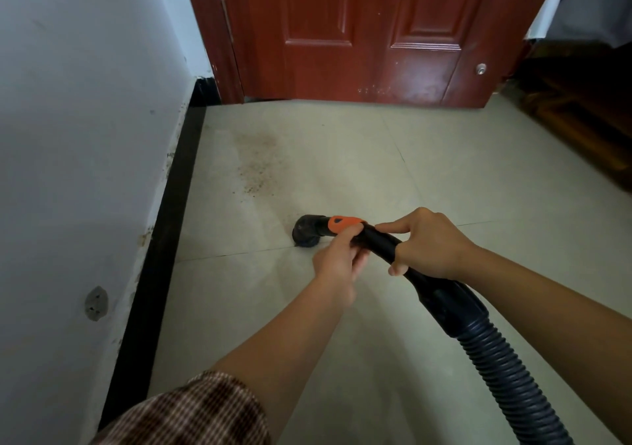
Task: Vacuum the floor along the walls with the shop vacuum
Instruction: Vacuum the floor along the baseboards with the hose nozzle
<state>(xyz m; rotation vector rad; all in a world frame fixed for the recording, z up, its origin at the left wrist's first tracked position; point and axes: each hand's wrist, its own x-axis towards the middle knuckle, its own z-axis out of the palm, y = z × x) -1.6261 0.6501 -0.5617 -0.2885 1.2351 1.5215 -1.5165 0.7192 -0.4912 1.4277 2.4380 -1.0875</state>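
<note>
A black vacuum wand with an orange collar ends in a round black nozzle that sits on the pale tiled floor. My left hand grips the wand just behind the orange collar. My right hand holds the curved handle further back, fingers curled round it. The ribbed black hose runs from the handle to the lower right corner. A patch of brownish dirt specks lies on the floor beyond the nozzle, near the black skirting of the left wall.
A white wall with a wall socket runs along the left. A red-brown wooden door closes the far end. Dark wooden furniture stands at the right.
</note>
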